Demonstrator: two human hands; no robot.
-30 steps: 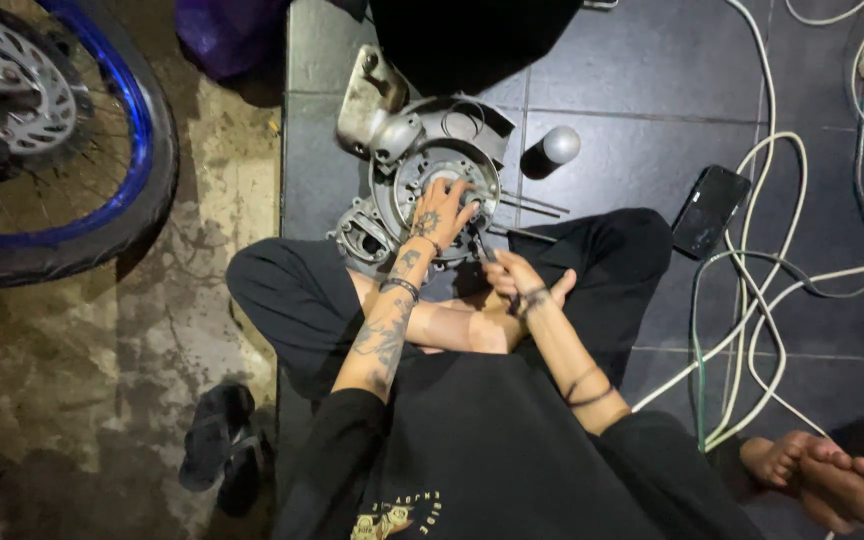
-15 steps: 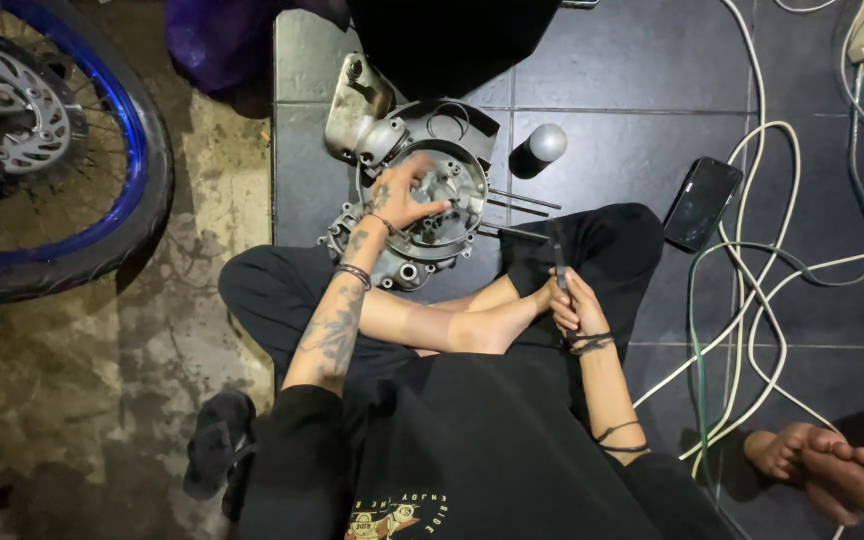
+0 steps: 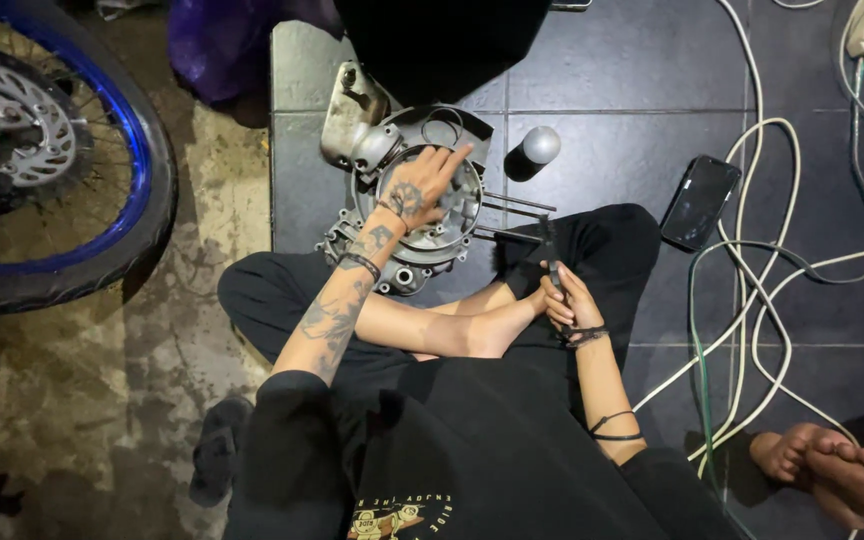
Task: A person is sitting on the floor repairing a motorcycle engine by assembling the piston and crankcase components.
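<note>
**Seated person steadies an engine case, tool in the other hand**

Head view, looking down: the person sits cross-legged on dark floor tiles. The tattooed left arm reaches toward upper centre, and the left hand (image 3: 420, 188) lies flat with fingers spread inside the round hollow of a grey metal engine case (image 3: 414, 195), gripping nothing. Whether anything sits in the hollow under the palm cannot be told. At centre right, the right hand (image 3: 570, 300) is clenched around a slim dark tool (image 3: 549, 248) pointing up-frame. A phone (image 3: 700, 200) lies to the right, near white cables (image 3: 752, 290).
</note>
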